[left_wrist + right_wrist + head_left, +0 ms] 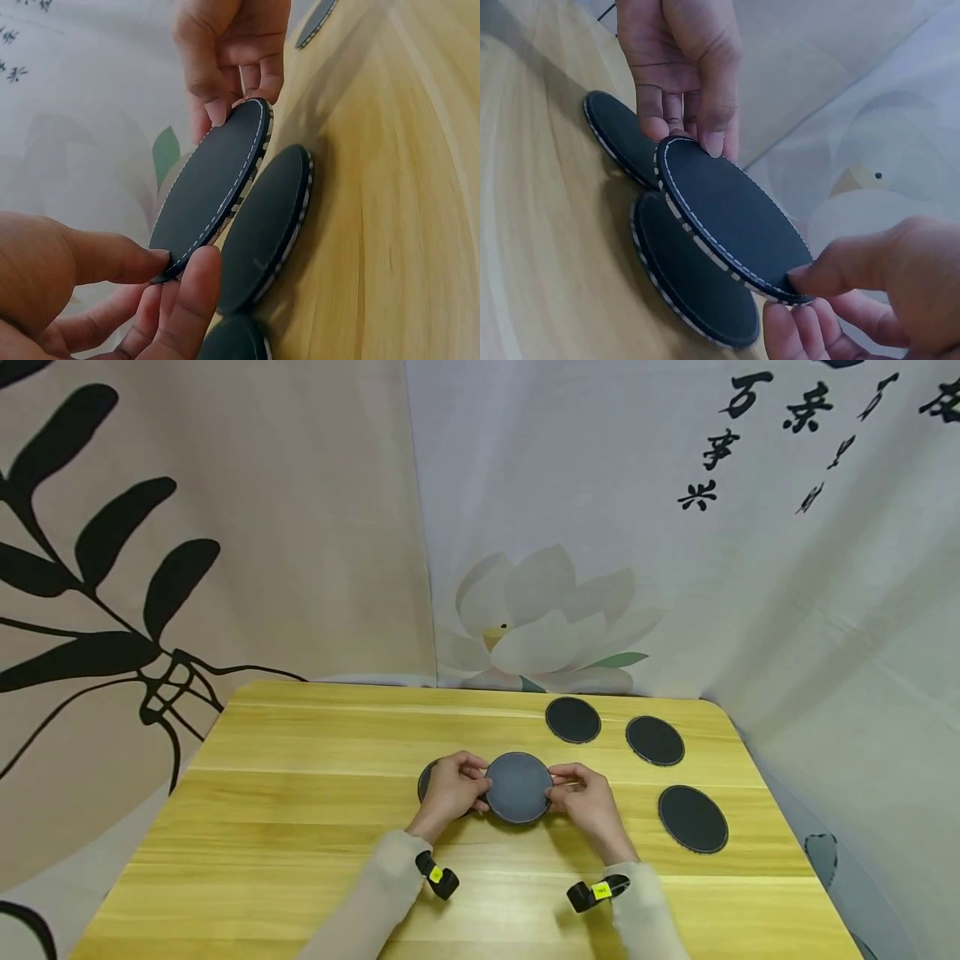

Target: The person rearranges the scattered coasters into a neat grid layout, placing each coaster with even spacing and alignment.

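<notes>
Both hands (pixel 452 790) (pixel 591 803) pinch raised disc (pixel 519 787) | wrist views: lower disc (pixel 265 231) beneath | head view: hidden

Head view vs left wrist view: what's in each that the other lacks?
Head only: a black leaf-branch print and a black, yellow-labelled camera on each wrist.

Left wrist only: individual white stitches on the held round dark disc, plus a flat dark round disc beneath it.

Both: left hand and right hand pinching the held disc above a light wooden table.
</notes>
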`<state>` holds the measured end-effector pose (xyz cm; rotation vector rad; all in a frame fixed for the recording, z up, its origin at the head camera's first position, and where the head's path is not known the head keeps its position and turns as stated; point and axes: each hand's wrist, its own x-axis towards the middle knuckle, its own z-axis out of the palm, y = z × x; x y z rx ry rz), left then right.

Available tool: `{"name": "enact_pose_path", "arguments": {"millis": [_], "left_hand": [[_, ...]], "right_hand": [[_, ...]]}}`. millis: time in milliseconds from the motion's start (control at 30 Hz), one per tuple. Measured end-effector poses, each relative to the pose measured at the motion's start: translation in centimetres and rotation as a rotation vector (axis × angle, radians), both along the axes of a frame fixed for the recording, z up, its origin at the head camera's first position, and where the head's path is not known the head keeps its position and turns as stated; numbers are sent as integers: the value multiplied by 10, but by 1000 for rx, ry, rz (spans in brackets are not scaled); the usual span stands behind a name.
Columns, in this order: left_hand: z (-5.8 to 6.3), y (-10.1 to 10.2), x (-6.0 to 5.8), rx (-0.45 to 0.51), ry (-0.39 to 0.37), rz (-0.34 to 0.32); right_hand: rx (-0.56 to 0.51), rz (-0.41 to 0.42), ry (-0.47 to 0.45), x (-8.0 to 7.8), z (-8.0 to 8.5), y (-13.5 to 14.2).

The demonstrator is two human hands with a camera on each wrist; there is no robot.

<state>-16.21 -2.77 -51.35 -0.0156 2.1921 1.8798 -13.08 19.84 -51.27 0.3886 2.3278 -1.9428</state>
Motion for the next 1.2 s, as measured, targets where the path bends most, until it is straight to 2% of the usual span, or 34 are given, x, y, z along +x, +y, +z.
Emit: {"name": "enact_pose_path", "arguments": {"millis": [300,500,867,1200], "left_hand": [[1,26,-5,2,-21,-21],[1,43,-7,-6,15,-44],[2,72,-12,-75,40,-42],[7,96,-15,-192,75,-46]], "right_hand": [[50,-15,-17,-1,0,24],[76,-17,-13,-3,1,40],[153,-1,-58,-4,7,65],[183,-25,-75,-10,3,84]]}}
